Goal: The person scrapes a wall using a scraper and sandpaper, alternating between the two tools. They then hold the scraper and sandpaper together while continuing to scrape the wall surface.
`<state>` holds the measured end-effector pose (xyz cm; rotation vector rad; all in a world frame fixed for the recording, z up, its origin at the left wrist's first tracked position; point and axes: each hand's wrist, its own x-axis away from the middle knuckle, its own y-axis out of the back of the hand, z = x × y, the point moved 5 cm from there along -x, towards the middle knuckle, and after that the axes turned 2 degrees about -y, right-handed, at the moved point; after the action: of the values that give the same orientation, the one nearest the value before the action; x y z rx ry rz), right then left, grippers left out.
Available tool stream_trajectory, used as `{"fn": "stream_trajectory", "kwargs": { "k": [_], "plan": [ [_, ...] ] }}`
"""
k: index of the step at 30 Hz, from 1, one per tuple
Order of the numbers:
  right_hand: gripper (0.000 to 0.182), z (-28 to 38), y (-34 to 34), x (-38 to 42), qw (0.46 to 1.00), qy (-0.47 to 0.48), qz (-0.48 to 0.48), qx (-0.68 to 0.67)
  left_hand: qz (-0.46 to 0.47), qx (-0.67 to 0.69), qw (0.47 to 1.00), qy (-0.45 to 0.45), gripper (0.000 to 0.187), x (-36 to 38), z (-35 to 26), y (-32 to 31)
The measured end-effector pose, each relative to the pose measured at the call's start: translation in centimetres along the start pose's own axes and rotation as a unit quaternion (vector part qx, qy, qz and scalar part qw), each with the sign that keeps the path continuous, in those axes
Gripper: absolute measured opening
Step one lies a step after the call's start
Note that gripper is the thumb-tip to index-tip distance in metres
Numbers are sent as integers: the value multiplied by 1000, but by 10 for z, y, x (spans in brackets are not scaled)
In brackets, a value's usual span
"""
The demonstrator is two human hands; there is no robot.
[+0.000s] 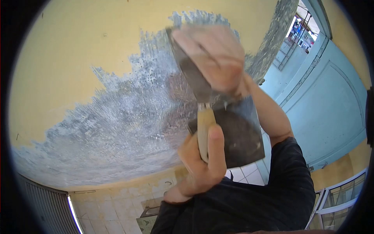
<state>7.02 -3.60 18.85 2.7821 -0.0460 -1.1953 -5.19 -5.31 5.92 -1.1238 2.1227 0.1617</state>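
My left hand (204,160) is wrapped round the pale handle (205,132) of a scraper, whose dark, wide blade (191,74) points up toward the wall. Above it, my right hand (218,54) is blurred by motion, with its fingers bent over beside the blade; what it grips is not clear. A second dark, flat plate (237,136) shows below my right hand, behind the scraper handle. Behind both hands is a yellow wall (78,50) with a large rough grey-white patch (117,113).
A light-blue door (327,105) stands at the right beside an opening to the outside. At lower right is a white-framed window (343,195). Tiled floor (105,206) and a ribbed grey shutter (43,202) lie at lower left.
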Motion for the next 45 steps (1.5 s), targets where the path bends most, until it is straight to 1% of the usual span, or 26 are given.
{"fn": "stream_trajectory", "kwargs": {
  "k": [1, 5, 8, 10, 11, 13, 14, 16, 17, 19, 20, 22, 23, 25, 29, 31, 32, 34, 35, 37, 38, 40, 41, 43, 44, 45],
  "plan": [
    [33, -3, 1, -6, 1000, 11, -11, -10, 9, -11, 1000, -21, 31, -5, -4, 0],
    [33, 1, 0, -5, 1000, 4, -9, 4, 13, 16, 999, -28, 29, -8, -9, -3],
    [32, 10, 2, 5, 999, -31, 22, -28, 5, 3, 1000, 2, 28, 8, 6, -2],
    [41, 10, 2, 5, 999, -30, 27, -31, 2, 13, 1000, 19, 26, 9, 6, 0],
    [41, 7, -1, 1, 998, -33, 30, -33, 2, 13, 1000, 24, 26, 5, 2, -1],
    [30, -2, -4, -15, 1000, 3, -23, -4, -18, -13, 999, -46, 42, -13, -12, 1],
    [30, -2, -4, -14, 1000, 2, -23, -2, -16, -13, 999, -46, 42, -13, -12, 3],
    [31, 0, -5, -10, 1000, 5, -12, 7, 24, -10, 999, -23, 24, -10, -9, 3],
    [31, 6, -2, -4, 1000, 5, -12, 8, 25, -10, 999, -24, 24, -3, -8, 3],
    [29, 17, -1, 4, 999, -26, 27, -14, 7, 15, 999, 27, 25, 10, 3, 3],
    [29, 14, -5, 2, 999, -22, 25, -14, 4, 16, 1000, 24, 25, 6, 4, 4],
    [40, 8, -8, 1, 1000, 10, -14, 0, 8, -6, 1000, -17, 27, -1, -2, 6],
    [40, 7, -8, -4, 1000, 5, -10, -2, 9, -6, 1000, -11, 27, -4, -5, 8],
    [27, 0, -8, -21, 1000, -5, -7, 16, 12, -5, 999, -44, 28, -14, -16, 10],
    [26, 9, -4, -10, 999, 17, -23, 23, 8, -7, 1000, -15, 29, -2, -2, 3],
    [27, 20, -3, 2, 1000, -12, 18, -8, -27, 24, 999, 22, 30, 11, 4, 4],
    [27, 16, -7, 0, 1000, -9, 17, -9, -30, 24, 999, 19, 30, 8, 4, 5],
    [26, 10, -12, -4, 999, 32, -34, 22, -14, 15, 1000, -22, 30, 0, 1, 7],
    [26, 7, -12, -10, 999, 27, -31, 19, -13, 14, 1000, -16, 30, -4, -3, 8],
    [26, 0, -9, -26, 1000, 16, -19, 15, -21, 6, 999, -26, 44, -16, -17, 10],
    [26, 1, -8, -23, 1000, 15, -18, 15, -21, 6, 999, -24, 44, -14, -16, 9],
    [29, 6, -10, -14, 1000, 16, -18, 2, -38, 13, 999, 36, 44, -6, -6, 8],
    [29, 14, -8, -8, 1000, 18, -20, 3, -38, 13, 999, 34, 44, 4, 2, 9],
    [30, 27, -7, 3, 999, -11, 32, -1, -41, -8, 999, -12, 23, 24, 16, 12],
    [30, 22, -11, 0, 1000, -9, 30, -2, -44, -8, 999, -14, 23, 19, 14, 11],
    [30, 16, -13, -5, 1000, 14, 4, -11, -50, -15, 999, -13, 32, 13, 8, 11]
  ]
}}
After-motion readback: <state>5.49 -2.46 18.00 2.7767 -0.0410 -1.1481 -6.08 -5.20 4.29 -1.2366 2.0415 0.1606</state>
